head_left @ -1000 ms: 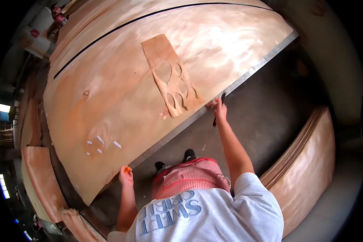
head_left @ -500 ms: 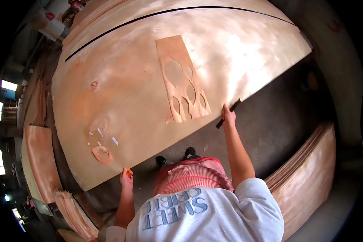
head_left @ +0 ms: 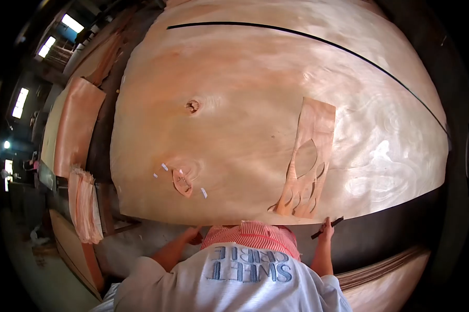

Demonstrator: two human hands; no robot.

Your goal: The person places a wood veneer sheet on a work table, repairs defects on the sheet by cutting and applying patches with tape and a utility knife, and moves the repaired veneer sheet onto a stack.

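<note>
My right hand (head_left: 326, 229) is closed around a dark, flat, bar-shaped tool (head_left: 338, 221) at the front edge of a large wood veneer sheet (head_left: 245, 171). Down by my waist is my left hand (head_left: 194, 236), just below that edge; its fingers are mostly hidden, and nothing shows in it. A strip of veneer with leaf-shaped cutouts (head_left: 325, 125) lies on the sheet near my right hand. Left of it, a reddish leaf-shaped veneer piece (head_left: 182, 183) rests among small white tape bits (head_left: 204, 193). Farther back, the sheet has a knot hole (head_left: 193, 106).
A long black strip (head_left: 297, 32) crosses the far part of the sheet. Veneer stacks stand at left (head_left: 81, 125) and lower right (head_left: 385, 281). A bundle of ragged veneer strips (head_left: 85, 208) sits past the sheet's left edge.
The view has swung, so the sheet sits farther right and squarer to me. My left hand has drawn in to my waist, and the orange object it held no longer shows.
</note>
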